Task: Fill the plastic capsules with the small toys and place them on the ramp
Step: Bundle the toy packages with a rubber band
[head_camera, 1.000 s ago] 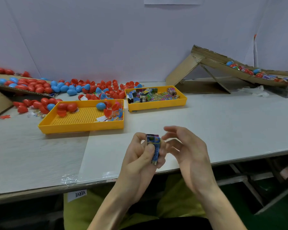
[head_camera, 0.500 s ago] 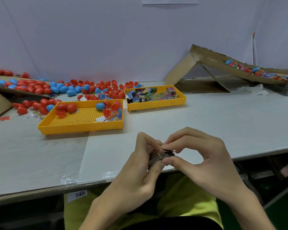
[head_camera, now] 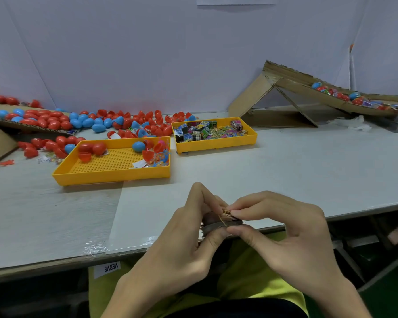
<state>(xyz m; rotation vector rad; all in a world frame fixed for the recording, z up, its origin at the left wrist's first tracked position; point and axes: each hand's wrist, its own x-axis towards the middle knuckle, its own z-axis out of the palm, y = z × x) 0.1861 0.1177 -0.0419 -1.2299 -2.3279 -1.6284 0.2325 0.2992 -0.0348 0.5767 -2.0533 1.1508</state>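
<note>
Both hands meet over the near edge of a pale table (head_camera: 308, 171) and share one small toy packet (head_camera: 210, 226). The left hand (head_camera: 184, 244) curls round the packet from the left, thumb under it and fingers arched over the top. The right hand (head_camera: 292, 232) pinches the packet's right end between thumb and forefinger, with its other fingers bent loosely behind. The packet lies flat and edge-on between the two grips, dark and blurred, with a thin yellowish strip showing at the top; its print cannot be read.

Further back on the table, left of centre, sits a yellow tray (head_camera: 110, 175) with a dotted floor. It holds a few red capsule halves, one blue capsule and some bagged toys in its right corner. Just beside it to the right stands a second yellow tray (head_camera: 216, 144), filled with small colourful packets.

Behind both trays a heap of red and blue capsules (head_camera: 55, 120) spreads along the white wall, some resting on a cardboard sheet (head_camera: 0, 143) at the far left.

At the far right stands a cardboard ramp (head_camera: 292, 84), sloping down to the right. Filled capsules (head_camera: 340, 96) are bunched at its lower end.

A white label (head_camera: 108, 268) hangs under the table edge, and yellow-green clothing (head_camera: 251, 278) shows below the hands.
</note>
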